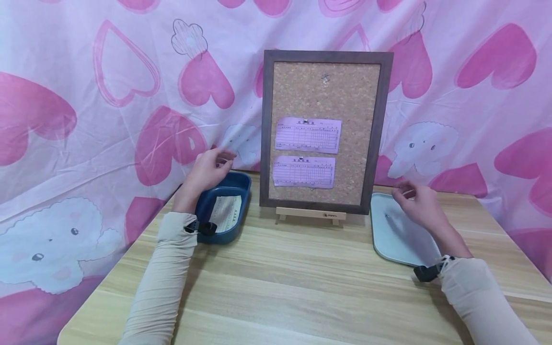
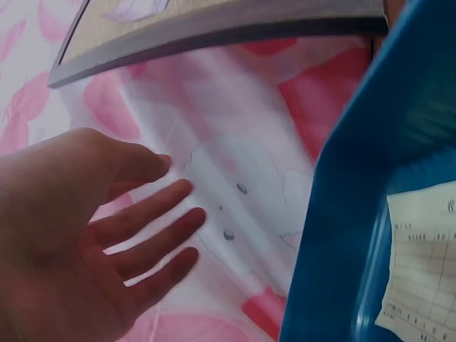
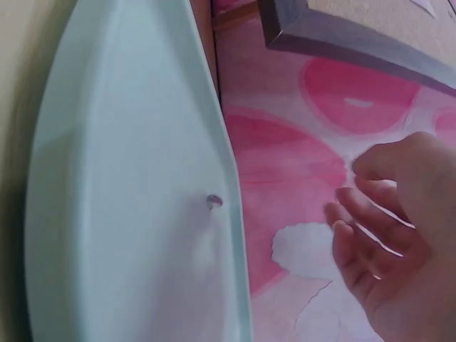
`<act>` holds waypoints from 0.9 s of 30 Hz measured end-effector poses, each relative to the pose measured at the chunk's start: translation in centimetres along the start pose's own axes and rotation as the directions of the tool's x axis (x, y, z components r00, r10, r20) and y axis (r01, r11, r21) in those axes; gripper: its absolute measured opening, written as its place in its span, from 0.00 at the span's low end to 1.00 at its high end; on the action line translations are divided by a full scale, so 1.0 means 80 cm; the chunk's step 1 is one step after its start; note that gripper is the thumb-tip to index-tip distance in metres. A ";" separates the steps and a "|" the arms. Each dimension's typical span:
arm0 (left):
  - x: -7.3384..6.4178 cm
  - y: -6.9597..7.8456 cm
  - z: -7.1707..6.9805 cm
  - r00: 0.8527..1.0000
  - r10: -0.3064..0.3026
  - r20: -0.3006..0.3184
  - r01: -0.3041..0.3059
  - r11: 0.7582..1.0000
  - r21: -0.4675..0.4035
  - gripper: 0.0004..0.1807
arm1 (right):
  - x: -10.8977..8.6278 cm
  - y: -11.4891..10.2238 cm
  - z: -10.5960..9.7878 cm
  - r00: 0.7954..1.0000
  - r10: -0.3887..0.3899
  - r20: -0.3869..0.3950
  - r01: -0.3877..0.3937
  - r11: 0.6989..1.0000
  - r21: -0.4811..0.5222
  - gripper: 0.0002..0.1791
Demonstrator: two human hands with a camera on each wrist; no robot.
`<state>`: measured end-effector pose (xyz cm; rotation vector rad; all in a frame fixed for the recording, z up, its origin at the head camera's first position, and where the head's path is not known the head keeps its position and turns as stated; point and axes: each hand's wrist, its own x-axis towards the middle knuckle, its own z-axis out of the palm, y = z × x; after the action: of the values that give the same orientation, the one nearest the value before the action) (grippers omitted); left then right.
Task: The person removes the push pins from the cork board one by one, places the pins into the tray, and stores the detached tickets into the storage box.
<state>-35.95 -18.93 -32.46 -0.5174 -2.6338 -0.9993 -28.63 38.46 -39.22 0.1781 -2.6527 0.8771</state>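
Pink hearts (image 1: 498, 57) pattern the pale-pink cloth backdrop (image 1: 241, 48). On the dark-brown-framed, speckled tan cork board (image 1: 358, 105), two lilac paper slips (image 1: 308, 136) carry dark grids. At its eight o'clock: deep-blue plastic bin (image 1: 224, 238); at five: pale-mint rectangular tray (image 1: 381, 235).

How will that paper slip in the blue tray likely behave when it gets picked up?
The paper slip looks thin, so it will probably bend or flop. Nothing visible weighs it down in the blue tray, so it may slide before lifting.
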 end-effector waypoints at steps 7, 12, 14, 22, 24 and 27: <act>0.001 0.026 0.007 0.987 0.083 -0.134 -0.094 0.993 -0.074 0.16 | -0.003 -0.029 -0.002 0.985 -0.017 -0.172 0.022 0.999 0.028 0.19; -0.001 0.040 0.015 0.977 0.137 -0.162 -0.158 0.979 -0.126 0.16 | -0.005 -0.052 0.001 0.968 -0.055 -0.247 0.070 0.996 0.053 0.17; 0.000 0.044 0.020 0.972 0.166 -0.165 -0.191 0.971 -0.147 0.16 | -0.005 -0.059 0.003 0.961 -0.077 -0.265 0.095 0.994 0.057 0.16; 0.005 0.058 0.034 0.962 0.211 -0.171 -0.244 0.948 -0.203 0.17 | 0.001 -0.095 0.010 0.934 -0.183 -0.306 0.220 0.971 0.089 0.16; 0.007 0.063 0.037 0.959 0.219 -0.179 -0.256 0.942 -0.218 0.17 | 0.003 -0.105 0.012 0.925 -0.206 -0.318 0.247 0.965 0.093 0.15; 0.011 0.071 0.043 0.954 0.233 -0.186 -0.273 0.934 -0.230 0.18 | 0.006 -0.119 0.015 0.923 -0.213 -0.320 0.257 0.961 0.104 0.15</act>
<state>-34.76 -12.42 -31.34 -0.7811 -2.2430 -1.2419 -27.30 30.08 -34.64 0.3582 -2.2265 0.9311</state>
